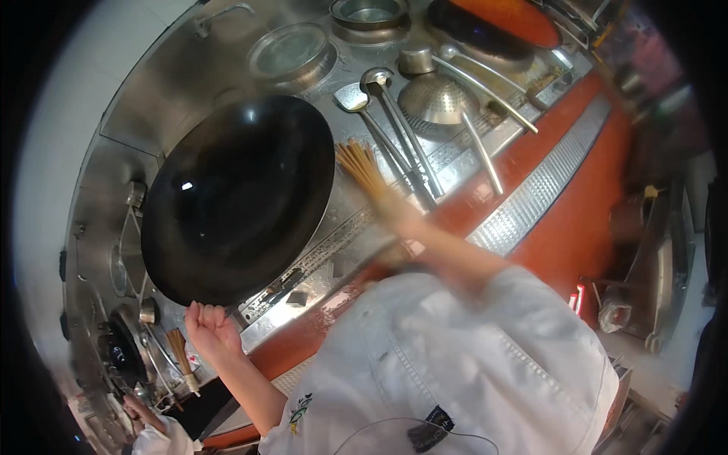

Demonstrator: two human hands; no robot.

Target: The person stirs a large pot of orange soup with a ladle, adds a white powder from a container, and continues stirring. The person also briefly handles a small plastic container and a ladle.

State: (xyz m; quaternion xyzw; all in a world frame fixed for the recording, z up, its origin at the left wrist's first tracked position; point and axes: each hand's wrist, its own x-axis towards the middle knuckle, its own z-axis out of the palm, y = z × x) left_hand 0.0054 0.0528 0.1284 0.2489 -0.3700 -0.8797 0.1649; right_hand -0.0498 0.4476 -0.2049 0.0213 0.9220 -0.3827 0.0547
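Note:
A large black wok [239, 201] stands tilted at the left, its dark inner side facing me with bright glints on it. My left hand [212, 330] is closed at its near lower rim. To the right of the wok, my right hand [396, 214] is smeared by motion and grips a bamboo wok brush [358, 163], bristles pointing up toward the far side. The brush is apart from the wok. Just beyond it lie a wok spatula [352, 97] and a ladle [377, 77], long handles toward me.
A perforated strainer [438, 98] sits right of the ladle. Farther back are round metal pots [292, 54] and a pan of orange-red content [508, 21]. A faucet [224, 15] stands far left. At lower left, another person's hand [142, 412] is near a second bamboo brush [180, 356].

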